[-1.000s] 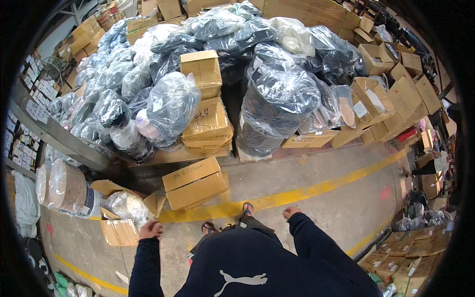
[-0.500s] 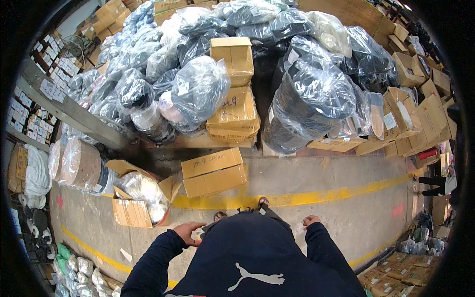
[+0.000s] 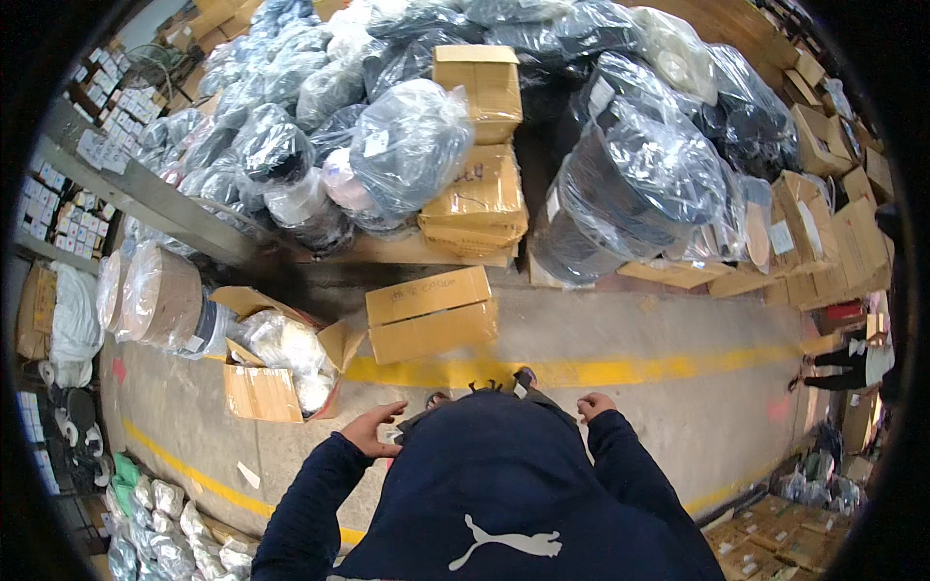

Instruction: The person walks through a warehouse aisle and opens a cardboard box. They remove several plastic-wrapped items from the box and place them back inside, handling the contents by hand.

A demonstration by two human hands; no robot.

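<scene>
Person stands on the concrete floor [image 3: 620, 339], just behind the yellow line [image 3: 630, 370], seen from above; dark blue sweater fills the lower middle of the view.

Left hand [image 3: 373, 429] is raised at waist height, fingers spread and curled a bit, grip holds nothing that I can see. It is nearest to the open carton [image 3: 254, 387], which stands on the floor to the left w/ flaps up and white bagged goods inside; hand and carton are apart, not touching. Right hand [image 3: 594, 404] hangs near the hip, fingers loosely bent, also empty as far as visible.

In front of the feet, just beyond the line, lies a closed flat carton [image 3: 431, 313]. Behind it a stack of cartons [image 3: 477, 194] leans a little, w/ big clear plastic bags [image 3: 412, 145] of dark material piled on and around. Left of the open carton stand wrapped rolls [image 3: 155, 300].

Risks, as I judge:
- open carton flaps are loose, so lifting by a flap may tear it or spill the bags
- closed carton is close to the toes, possible trip when stepping fwd
- leaning stack + round bags on top could slide down if bumped.
</scene>
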